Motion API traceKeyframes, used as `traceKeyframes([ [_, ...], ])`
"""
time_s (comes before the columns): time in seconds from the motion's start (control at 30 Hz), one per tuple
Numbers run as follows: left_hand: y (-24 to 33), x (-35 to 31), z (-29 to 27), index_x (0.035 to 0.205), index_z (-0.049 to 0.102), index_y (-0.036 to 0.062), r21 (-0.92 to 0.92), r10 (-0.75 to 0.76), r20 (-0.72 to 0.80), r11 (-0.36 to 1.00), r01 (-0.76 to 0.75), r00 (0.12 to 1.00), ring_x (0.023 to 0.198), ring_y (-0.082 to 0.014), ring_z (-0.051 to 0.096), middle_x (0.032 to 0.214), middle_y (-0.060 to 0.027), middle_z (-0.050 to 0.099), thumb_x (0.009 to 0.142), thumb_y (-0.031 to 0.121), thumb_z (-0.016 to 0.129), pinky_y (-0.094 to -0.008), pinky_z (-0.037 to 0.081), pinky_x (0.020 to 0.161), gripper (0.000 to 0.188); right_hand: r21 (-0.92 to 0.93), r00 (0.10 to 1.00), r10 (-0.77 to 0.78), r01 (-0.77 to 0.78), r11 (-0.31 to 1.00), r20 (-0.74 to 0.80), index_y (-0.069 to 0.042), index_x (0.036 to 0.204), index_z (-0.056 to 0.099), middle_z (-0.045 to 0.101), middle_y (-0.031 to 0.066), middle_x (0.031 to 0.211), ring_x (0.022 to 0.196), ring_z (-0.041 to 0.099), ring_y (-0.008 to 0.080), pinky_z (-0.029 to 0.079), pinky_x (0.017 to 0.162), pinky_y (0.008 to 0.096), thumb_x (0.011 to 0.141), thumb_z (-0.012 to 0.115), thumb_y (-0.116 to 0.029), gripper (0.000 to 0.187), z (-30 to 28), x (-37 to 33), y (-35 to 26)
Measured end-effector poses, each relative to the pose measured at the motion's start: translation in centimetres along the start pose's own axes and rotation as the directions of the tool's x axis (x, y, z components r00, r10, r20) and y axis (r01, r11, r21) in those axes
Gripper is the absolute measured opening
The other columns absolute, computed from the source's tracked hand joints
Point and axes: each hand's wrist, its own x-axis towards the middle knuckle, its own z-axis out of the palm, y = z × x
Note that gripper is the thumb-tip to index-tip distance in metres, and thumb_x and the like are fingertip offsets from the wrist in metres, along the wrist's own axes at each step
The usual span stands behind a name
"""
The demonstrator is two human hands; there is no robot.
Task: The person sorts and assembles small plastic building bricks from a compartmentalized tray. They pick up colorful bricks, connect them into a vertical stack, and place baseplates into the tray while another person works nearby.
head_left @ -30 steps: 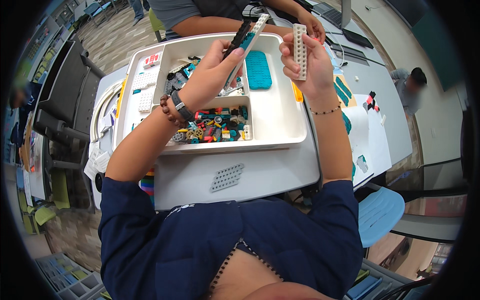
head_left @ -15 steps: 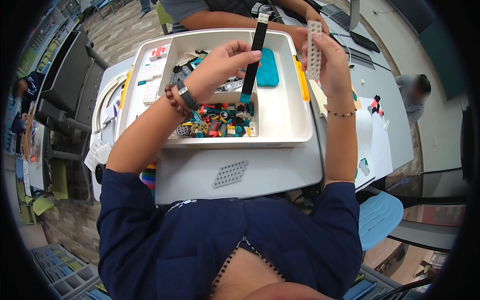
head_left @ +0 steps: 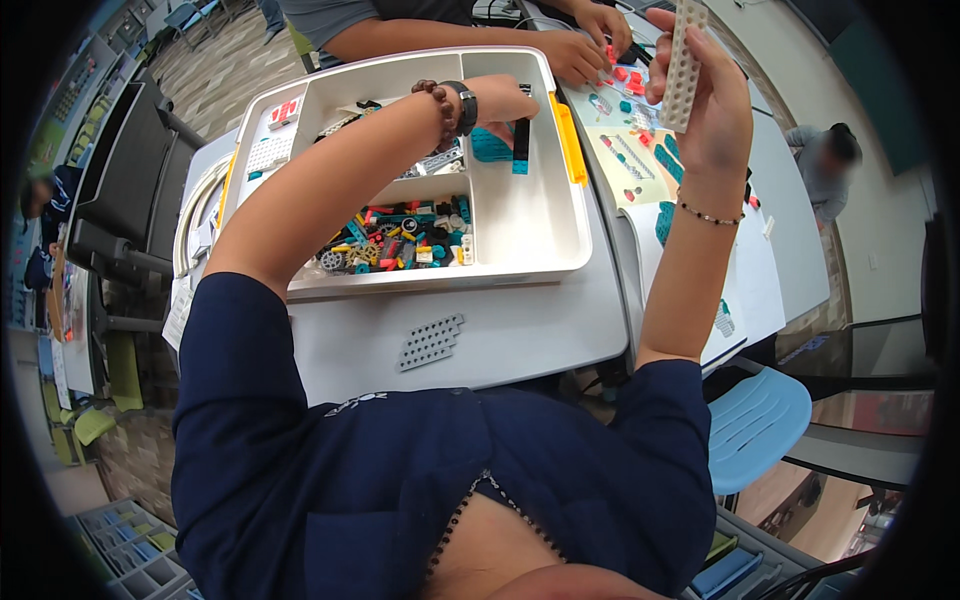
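Note:
My left hand (head_left: 503,103) reaches over the white storage box (head_left: 530,243), fingers closed around a long black building strip (head_left: 521,146) with a teal end. The strip hangs over the box's right compartment, partly hidden by the hand. Beneath it a teal brick plate (head_left: 489,147) shows in part. Up beyond the box's right side, my right hand (head_left: 715,90) grips a long white studded brick strip (head_left: 684,67), held nearly upright. A grey plate with holes (head_left: 432,342) lies on the table in front of the box.
Mixed small bricks and gears (head_left: 400,235) fill the box's near compartment. An open instruction booklet (head_left: 628,165) with teal and red pieces lies right of the box. Another person's hands (head_left: 578,52) work at the far side. A blue chair (head_left: 760,430) stands at the right.
My left hand has moved right with the black strip, over the right compartment. My right hand has shifted right and up with the white strip. The view has shifted, revealing the booklet.

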Motion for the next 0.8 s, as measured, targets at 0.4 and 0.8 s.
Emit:
traceKeyframes([
  [0.4, 0.5, 3.6, 0.8, 0.101, 0.052, -0.0193, 0.136, -0.044, 0.085, 0.990, 0.032, 0.995, 0.072, -0.0251, 0.069, 0.088, -0.0227, 0.066, 0.085, 0.013, 0.049, -0.0285, 0.058, 0.067, 0.036, 0.041, 0.995, 0.003, -0.007, 0.999, 0.102, 0.008, 0.100, 0.059, 0.060, 0.0049, 0.067, 0.047, 0.056, 0.0101, 0.047, 0.043, 0.0190, 0.089, 0.048, -0.019, 0.031, 0.0, -0.2, -0.6],
  [0.8, -0.9, 4.3, 0.7, 0.115, 0.046, -0.0142, 0.291, 0.028, 0.001, 0.956, -0.027, 1.000, 0.072, -0.0233, 0.068, 0.097, -0.0218, 0.062, 0.081, 0.016, 0.058, -0.0274, 0.057, 0.066, 0.047, 0.005, 0.988, 0.018, -0.019, 1.000, 0.150, 0.007, 0.099, 0.060, 0.059, 0.0037, 0.066, 0.048, 0.055, 0.0093, 0.046, 0.043, 0.0188, 0.089, 0.048, -0.019, 0.030, 0.0, -0.3, 0.3],
])
